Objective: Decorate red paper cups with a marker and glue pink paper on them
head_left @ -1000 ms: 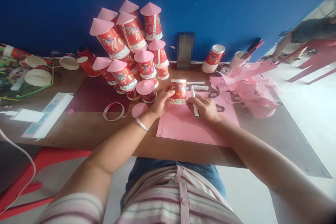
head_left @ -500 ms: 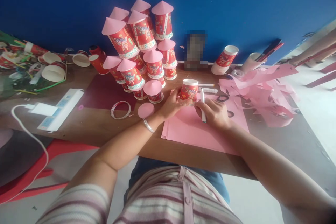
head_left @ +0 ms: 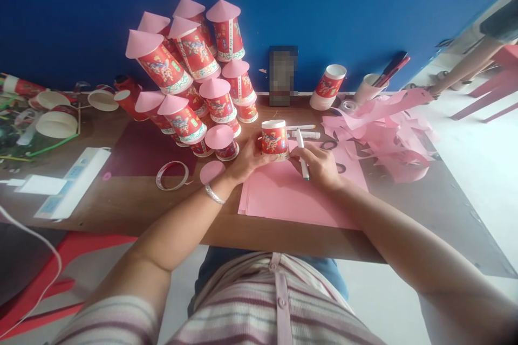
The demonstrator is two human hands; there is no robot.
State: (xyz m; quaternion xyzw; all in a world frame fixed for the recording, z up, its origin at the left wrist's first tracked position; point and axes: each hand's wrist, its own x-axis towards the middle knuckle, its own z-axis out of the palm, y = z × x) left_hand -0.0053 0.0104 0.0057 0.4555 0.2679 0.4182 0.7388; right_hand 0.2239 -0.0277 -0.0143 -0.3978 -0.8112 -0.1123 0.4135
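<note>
My left hand [head_left: 247, 163] is wrapped round the lower left side of a red patterned paper cup [head_left: 275, 139] with a white rim. The cup stands upright over the far left part of a stack of pink paper [head_left: 299, 194]. In my right hand [head_left: 322, 166] is a white marker [head_left: 301, 155], pinched upright beside the cup with its teal end down. Right fingertips are close to the cup's base; whether they touch it I cannot tell. Black scissors [head_left: 341, 168] lie partly behind the right hand. A pink disc [head_left: 212, 172] is by my left wrist.
Red cups with pink cone tops [head_left: 190, 48] stand stacked at the left. Pink paper scraps [head_left: 400, 145] cover the right side. Behind are two stacked cups [head_left: 328, 86] and a pen holder [head_left: 370, 89]. A power strip [head_left: 75, 183] lies left. Another person's arm [head_left: 465, 67] reaches in.
The view has shifted, so most things on the table appear further left. My hands keep hold of the cup and marker. More of the other person's arm shows at the right.
</note>
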